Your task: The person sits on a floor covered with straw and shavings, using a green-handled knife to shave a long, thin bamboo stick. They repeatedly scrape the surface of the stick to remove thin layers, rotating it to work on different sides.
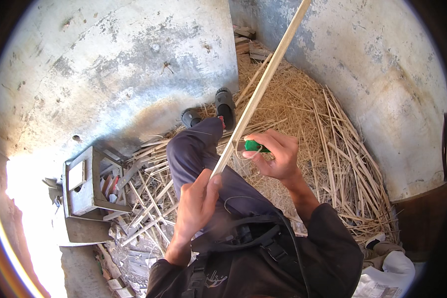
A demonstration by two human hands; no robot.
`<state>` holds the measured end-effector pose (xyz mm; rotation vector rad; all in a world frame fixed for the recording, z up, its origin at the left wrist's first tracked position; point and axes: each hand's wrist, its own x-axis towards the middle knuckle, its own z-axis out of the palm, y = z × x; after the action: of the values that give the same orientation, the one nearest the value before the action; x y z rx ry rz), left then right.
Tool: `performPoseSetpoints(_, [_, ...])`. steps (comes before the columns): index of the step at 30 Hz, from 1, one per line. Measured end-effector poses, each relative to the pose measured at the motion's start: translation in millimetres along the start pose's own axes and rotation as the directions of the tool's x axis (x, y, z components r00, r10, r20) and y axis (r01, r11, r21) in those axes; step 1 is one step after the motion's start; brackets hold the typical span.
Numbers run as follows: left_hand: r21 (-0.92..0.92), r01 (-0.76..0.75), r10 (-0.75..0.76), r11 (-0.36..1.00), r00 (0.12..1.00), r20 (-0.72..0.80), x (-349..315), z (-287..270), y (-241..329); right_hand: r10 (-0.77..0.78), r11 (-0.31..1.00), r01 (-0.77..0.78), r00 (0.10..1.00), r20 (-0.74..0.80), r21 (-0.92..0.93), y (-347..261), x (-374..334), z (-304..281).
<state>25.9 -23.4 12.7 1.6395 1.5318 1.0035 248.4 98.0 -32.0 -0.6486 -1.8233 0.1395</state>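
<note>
A long, pale wooden strip [263,82] slants from over my lap up past the top edge of the view. My left hand [196,203] is closed round its lower end, thumb laid along it. In my right hand [280,154] is a green-handled knife [253,146], gripped with the fingers curled. Its short blade meets the strip's right side a little above my left hand. A thin curled shaving [246,157] hangs at the blade, beside my right thumb. Most of the handle is hidden by my fingers.
My legs [191,151] stretch forward beneath the strip. Straw-like shavings [288,104] cover the floor, with loose strips [355,184] piled to the right. A wooden box frame [82,184] stands left. Walls rise ahead and right; a white sack [390,270] lies lower right.
</note>
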Motion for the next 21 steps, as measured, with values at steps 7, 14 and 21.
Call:
performPoseSetpoints(7, [-0.028,-0.017,0.018,0.999,0.999,0.028,-3,-1,-5,-0.071,0.995,0.069,0.997,-0.035,-0.077,3,-3,0])
performPoseSetpoints(14, [-0.044,0.005,-0.004,0.999,1.0,0.02,-4,1,-10,-0.055,0.993,0.053,0.998,-0.012,-0.109,2,-5,2])
performPoseSetpoints(21, [-0.036,0.022,-0.021,0.999,1.0,0.007,-8,1,-19,-0.077,0.989,0.078,0.997,0.007,-0.126,3,-7,7])
